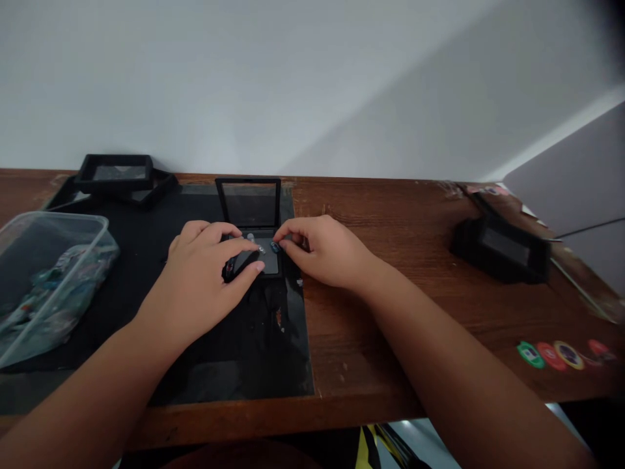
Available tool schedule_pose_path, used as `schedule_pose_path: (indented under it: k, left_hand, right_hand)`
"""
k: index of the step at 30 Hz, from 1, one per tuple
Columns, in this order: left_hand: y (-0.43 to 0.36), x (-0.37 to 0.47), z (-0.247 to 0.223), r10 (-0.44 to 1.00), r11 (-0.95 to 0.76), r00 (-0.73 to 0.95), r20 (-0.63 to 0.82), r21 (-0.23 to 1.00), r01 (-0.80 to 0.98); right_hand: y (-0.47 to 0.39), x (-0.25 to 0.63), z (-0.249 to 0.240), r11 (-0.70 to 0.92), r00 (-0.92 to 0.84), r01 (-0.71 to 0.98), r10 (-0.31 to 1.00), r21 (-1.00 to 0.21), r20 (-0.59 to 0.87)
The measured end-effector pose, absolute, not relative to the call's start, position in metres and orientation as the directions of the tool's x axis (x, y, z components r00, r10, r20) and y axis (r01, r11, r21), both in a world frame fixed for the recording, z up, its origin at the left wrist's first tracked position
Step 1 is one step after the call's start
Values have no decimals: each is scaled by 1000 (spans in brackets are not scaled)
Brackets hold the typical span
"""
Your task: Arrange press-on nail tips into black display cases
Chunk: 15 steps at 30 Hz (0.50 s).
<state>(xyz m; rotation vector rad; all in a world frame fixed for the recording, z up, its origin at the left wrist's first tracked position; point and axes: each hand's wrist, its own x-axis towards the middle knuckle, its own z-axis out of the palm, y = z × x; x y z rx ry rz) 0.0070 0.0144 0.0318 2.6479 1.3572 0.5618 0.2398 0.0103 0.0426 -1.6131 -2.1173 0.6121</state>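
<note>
A small black case [272, 266] lies on the dark mat with its framed, window-like lid [250, 203] standing up at the back. My left hand [205, 277] rests over the case's left side, thumb and index finger apart. Close to those fingertips are small clear, shiny pieces [262, 249]. At the case's right side, my right hand [322, 251] pinches a small dark blue, glossy piece [276, 247] between thumb and index finger. Its exact kind is too small to tell. Part of the case's left side is hidden by my left hand.
A clear plastic tub [58, 286] of small wrapped-looking items stands at left. Black framed boxes [114, 172] are stacked behind it. Another black box [500, 247] sits at right, with several round coloured stickers [551, 356] near the front edge. The dark mat [234, 371] covers the wooden table's left part.
</note>
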Motion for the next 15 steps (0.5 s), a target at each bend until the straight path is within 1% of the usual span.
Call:
schedule_pose_path:
  k: [5, 10, 15]
  left_hand:
    - [15, 7, 29, 805, -589, 533, 261, 251, 768]
    - [15, 8, 28, 804, -593, 547, 233, 254, 764]
    - [12, 10, 35, 799, -600, 533, 279, 306, 739]
  right_hand:
    - [8, 237, 42, 271, -301, 775, 953, -570, 44]
    - [9, 234, 40, 275, -300, 778, 953, -565, 49]
    - [12, 234, 34, 270, -280, 757, 957, -595, 78]
